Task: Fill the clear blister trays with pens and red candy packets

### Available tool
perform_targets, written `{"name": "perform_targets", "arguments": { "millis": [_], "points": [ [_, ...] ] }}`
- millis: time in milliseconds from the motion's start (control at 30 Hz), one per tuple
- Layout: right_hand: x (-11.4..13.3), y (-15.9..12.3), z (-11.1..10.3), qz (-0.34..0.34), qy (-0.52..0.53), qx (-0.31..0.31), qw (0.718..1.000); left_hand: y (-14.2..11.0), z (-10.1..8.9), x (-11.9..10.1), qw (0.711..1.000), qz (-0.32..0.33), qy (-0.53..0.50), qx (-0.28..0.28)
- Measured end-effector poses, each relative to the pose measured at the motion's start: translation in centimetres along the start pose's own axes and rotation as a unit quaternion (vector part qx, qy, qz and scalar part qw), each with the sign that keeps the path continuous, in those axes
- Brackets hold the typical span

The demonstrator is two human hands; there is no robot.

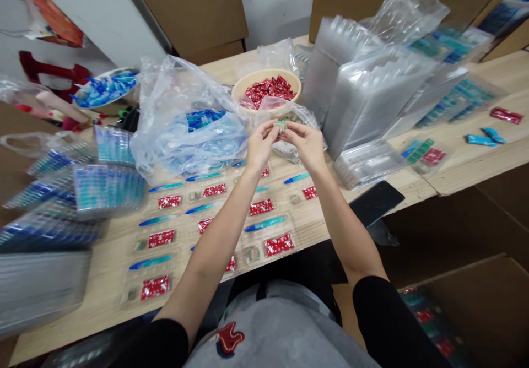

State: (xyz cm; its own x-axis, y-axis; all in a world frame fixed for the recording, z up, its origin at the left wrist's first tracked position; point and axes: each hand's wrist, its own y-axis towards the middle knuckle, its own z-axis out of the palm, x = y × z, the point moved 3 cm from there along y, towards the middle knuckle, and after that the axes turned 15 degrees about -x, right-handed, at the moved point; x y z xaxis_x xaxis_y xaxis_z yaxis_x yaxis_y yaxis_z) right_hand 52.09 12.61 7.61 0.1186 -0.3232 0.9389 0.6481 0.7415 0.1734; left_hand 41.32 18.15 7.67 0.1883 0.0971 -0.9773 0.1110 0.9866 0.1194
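Observation:
Both hands meet in front of the round bowl, above a clear plastic bag (289,150) that holds more small greenish pieces. A small green-and-beige striped block (281,126) sits between the fingertips. My left hand (260,145) pinches it from the left, and my right hand (309,143) closes on its right side. Below my forearms lie rows of clear plastic trays, each with a blue pen-like stick (264,224), a red patterned packet (279,244) and, in several, a striped block (253,254). My forearms hide part of these rows.
Red packets fill the cream bowl (236,93). A plastic bag (165,109) holds blue sticks; a bowl (108,103) of them stands behind. Stacked clear trays (372,98) rise at right, near a black phone (378,203). Filled packs (103,189) are piled at left.

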Motion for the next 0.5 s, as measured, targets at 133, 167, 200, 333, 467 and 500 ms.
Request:
{"name": "perform_targets", "arguments": {
  "millis": [133, 167, 200, 333, 467, 500],
  "points": [
    [0.0, -0.3, 0.4, -0.025, 0.018, 0.003, 1.0, -0.7, 0.1, -0.4, 0.997, 0.065, 0.041, -0.028],
    [-0.1, -0.3, 0.6, -0.029, 0.023, -0.003, 0.999, -0.9, 0.2, -0.5, 0.995, 0.074, 0.048, -0.037],
    [-0.2, -0.3, 0.7, -0.031, 0.026, -0.013, 0.999, -1.0, 0.3, -0.5, 0.994, 0.08, 0.054, -0.046],
    [-1.0, -0.1, 0.9, -0.044, 0.007, -0.038, 0.998, -1.3, 0.7, -0.4, 0.993, 0.084, 0.062, -0.059],
    [-1.5, 0.4, 0.4, -0.093, -0.033, -0.036, 0.994, -1.2, 1.0, 0.0, 0.995, 0.071, 0.062, -0.038],
    [-1.5, 0.6, 0.1, -0.11, -0.059, -0.037, 0.991, -1.2, 1.1, 0.1, 0.996, 0.062, 0.063, -0.029]
  ]
}}
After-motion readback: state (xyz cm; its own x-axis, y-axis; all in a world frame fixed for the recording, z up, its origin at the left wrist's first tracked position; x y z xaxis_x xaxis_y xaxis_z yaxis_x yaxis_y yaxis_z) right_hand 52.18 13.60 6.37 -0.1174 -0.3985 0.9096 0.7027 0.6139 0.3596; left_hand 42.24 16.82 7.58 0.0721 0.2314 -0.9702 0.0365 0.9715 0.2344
